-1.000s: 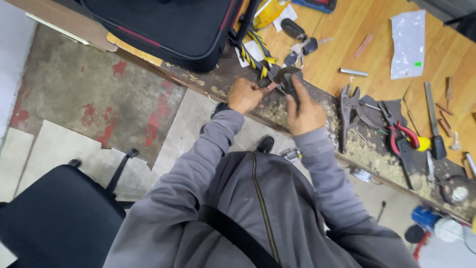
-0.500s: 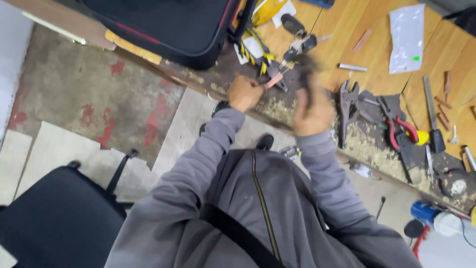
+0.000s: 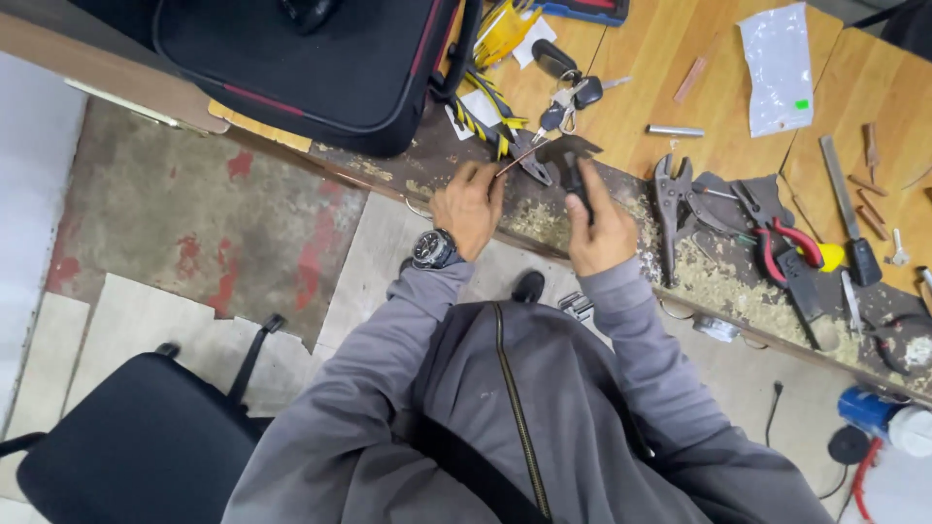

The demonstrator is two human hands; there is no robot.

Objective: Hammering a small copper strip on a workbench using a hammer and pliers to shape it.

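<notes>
Sleeves: grey, both forearms reach up from the torso to the table edge (image 3: 544, 209).
Watch: black (image 3: 428, 249), on the left wrist.
Left hand: (image 3: 468, 206) palm down, fingers curled and pinched on the near end of a thin rod (image 3: 516, 161).
Right hand: (image 3: 600, 228) fist upright, fingers wrapped tight round a dark tool handle (image 3: 577, 180); the head of the tool (image 3: 568, 148) sticks out above the knuckles.
Rod: slants up to the right from the left fingertips and meets the tool head, just over the worn table edge.
Sawdust: (image 3: 714, 277) pale heap on the table, right of the right hand.
Pliers: locking pair (image 3: 670, 199) just beyond the right hand; a red-handled pair (image 3: 782, 243) farther right.
Keys: (image 3: 561, 102) bunch lying past the rod.
Bag: black (image 3: 320, 63), at the far left of the table.
</notes>
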